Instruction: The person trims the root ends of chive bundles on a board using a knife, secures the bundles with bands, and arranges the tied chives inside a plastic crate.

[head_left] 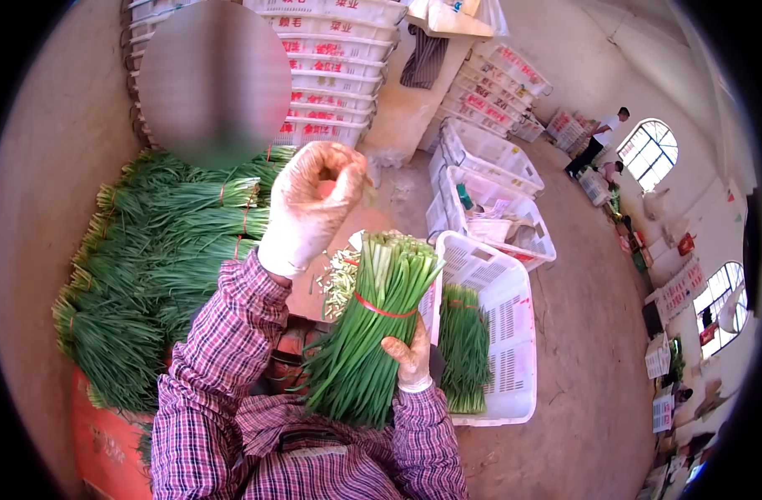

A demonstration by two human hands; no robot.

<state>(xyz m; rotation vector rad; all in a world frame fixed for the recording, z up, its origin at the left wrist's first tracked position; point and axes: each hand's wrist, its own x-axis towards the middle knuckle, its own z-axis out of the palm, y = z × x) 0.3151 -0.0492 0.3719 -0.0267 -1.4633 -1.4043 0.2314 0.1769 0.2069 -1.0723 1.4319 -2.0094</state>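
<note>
A thick bundle of green garlic chives [373, 333] with a red band round it stands upright in front of my body, cut ends up. My right hand [411, 357], in a pale soiled glove, grips it from its right side. My left hand [318, 200], also gloved, is raised above and left of the bundle, apart from it. Its fingers are curled into a ring; a thin pale bit shows at its edge, too small to name. Cut pale stem ends [341, 283] lie in a pile behind the bundle.
Banded chive bundles [172, 242] are heaped at left. A white crate [510, 350] at right holds more chives [462, 350]. More crates [493, 158] stand behind, one with odds and ends inside. Crate stacks [335, 67] line the back. A person [602, 137] stands far right.
</note>
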